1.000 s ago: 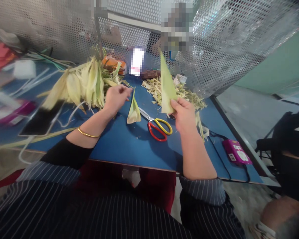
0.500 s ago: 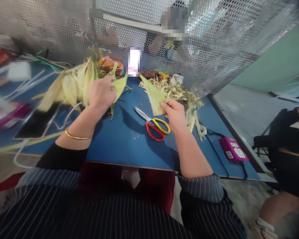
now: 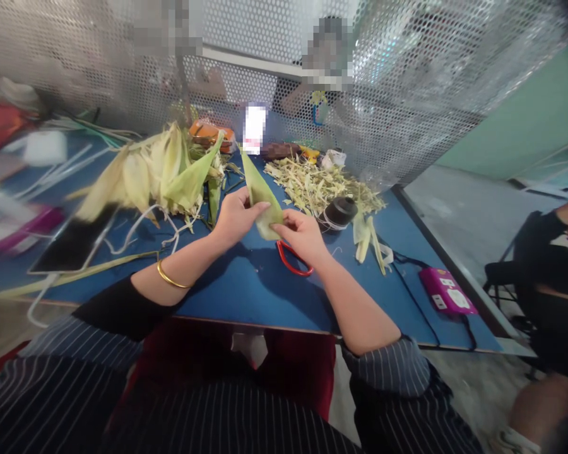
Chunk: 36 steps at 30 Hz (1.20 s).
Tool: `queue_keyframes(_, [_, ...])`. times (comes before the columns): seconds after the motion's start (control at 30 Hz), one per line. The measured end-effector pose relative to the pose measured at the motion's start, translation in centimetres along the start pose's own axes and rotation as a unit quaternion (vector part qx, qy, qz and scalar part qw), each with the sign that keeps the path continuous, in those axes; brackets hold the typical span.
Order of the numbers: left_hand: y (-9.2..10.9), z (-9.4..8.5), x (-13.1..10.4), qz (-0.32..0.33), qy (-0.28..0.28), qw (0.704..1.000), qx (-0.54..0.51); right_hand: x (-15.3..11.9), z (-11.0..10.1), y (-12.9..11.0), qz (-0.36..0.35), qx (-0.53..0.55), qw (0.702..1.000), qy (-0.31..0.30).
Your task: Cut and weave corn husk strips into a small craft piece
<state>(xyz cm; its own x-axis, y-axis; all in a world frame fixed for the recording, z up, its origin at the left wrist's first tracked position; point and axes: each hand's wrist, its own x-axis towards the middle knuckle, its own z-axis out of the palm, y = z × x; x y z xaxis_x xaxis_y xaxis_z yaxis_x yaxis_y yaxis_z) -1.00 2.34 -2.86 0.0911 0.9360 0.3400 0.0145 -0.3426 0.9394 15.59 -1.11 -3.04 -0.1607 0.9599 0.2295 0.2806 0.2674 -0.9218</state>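
Note:
A pale green corn husk (image 3: pixel 261 189) stands pointed end up between my hands over the middle of the table. My left hand (image 3: pixel 239 214) is closed on its left edge, thumb across the front. My right hand (image 3: pixel 305 234) pinches the lower right edge. Just beneath my hands lies a pair of scissors (image 3: pixel 294 263); only its red handle loop shows clearly, the rest being covered. A heap of whole corn husks (image 3: pixel 158 170) rests to the left. Behind my right hand a dark spool of thread (image 3: pixel 339 212) sits against a pile of husk scraps (image 3: pixel 322 180).
A dark phone (image 3: pixel 76 243) with a white cable lies on the blue table (image 3: pixel 208 287) at left. A purple box (image 3: pixel 449 291) with a black cord is near the right edge. Perforated metal mesh (image 3: pixel 265 38) closes off the back. A person (image 3: pixel 544 284) sits at far right.
My left hand has moved right and down, letting go of a husk piece now on the left heap, and holds the right hand's husk. My right hand has moved left, covering most of the scissors.

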Motion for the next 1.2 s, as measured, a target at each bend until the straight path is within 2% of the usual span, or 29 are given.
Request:
queue_keyframes(0.03, [0.2, -0.1, 0.0, -0.012, -0.013, 1.000, -0.025, -0.1, 0.0, -0.2, 0.016, 0.028, 0.999, -0.005])
queue_keyframes(0.1, [0.8, -0.3, -0.1, -0.049, -0.085, 0.992, -0.075, -0.1, -0.2, -0.5, 0.053, 0.106, 0.993, 0.014])
queue_keyframes(0.17, [1.4, -0.5, -0.4, -0.104, -0.193, 0.970, -0.103, 0.1, -0.6, -0.7, 0.072, 0.177, 0.981, 0.044])
queue_keyframes(0.23, [1.6, -0.6, -0.7, -0.155, -0.283, 0.940, -0.108, 0.3, -1.1, -0.6, 0.079, 0.221, 0.971, 0.046])
queue_keyframes(0.3, [1.6, -0.5, -1.0, -0.190, -0.326, 0.921, -0.100, 0.5, -1.3, -0.5, 0.084, 0.247, 0.964, 0.043])
queue_keyframes(0.37, [1.5, -0.4, -1.1, -0.216, -0.309, 0.923, -0.081, 0.7, -1.5, -0.3, 0.080, 0.244, 0.963, 0.082])
queue_keyframes(0.5, [1.2, -0.4, -0.7, -0.244, -0.198, 0.949, -0.034, 1.1, -1.8, 0.0, 0.050, 0.186, 0.958, 0.213])
queue_keyframes(0.6, [1.0, -0.7, -0.1, -0.243, -0.148, 0.958, -0.028, 1.4, -2.4, 0.2, 0.038, 0.206, 0.935, 0.286])
queue_keyframes(0.67, [0.9, -0.8, 0.1, -0.244, -0.110, 0.962, -0.061, 1.6, -2.7, 0.3, 0.030, 0.233, 0.918, 0.320])
queue_keyframes(0.77, [0.8, -0.5, 0.1, -0.264, -0.047, 0.949, -0.164, 1.7, -2.6, 0.3, 0.023, 0.248, 0.905, 0.344])
queue_keyframes(0.9, [0.7, 0.2, -0.4, -0.300, -0.057, 0.915, -0.263, 1.7, -2.1, 0.4, 0.017, 0.252, 0.896, 0.365])
queue_keyframes(0.97, [0.7, 0.4, -0.4, -0.275, -0.027, 0.922, -0.271, 1.7, -2.1, 0.6, 0.017, 0.255, 0.894, 0.367])
queue_keyframes(1.03, [0.6, 0.1, -0.2, -0.225, 0.030, 0.941, -0.251, 1.7, -2.5, 0.8, 0.020, 0.258, 0.892, 0.371])
queue_keyframes(1.1, [0.6, -0.5, 0.2, -0.173, 0.056, 0.961, -0.210, 1.9, -3.4, 0.8, 0.011, 0.242, 0.884, 0.399])
queue_keyframes(1.13, [0.7, -0.9, 0.5, -0.155, 0.052, 0.969, -0.186, 1.9, -3.9, 0.7, 0.001, 0.224, 0.879, 0.421])
queue_keyframes(1.2, [1.0, -1.6, 0.9, -0.135, 0.008, 0.981, -0.140, 1.9, -4.7, 0.2, -0.024, 0.168, 0.878, 0.447])
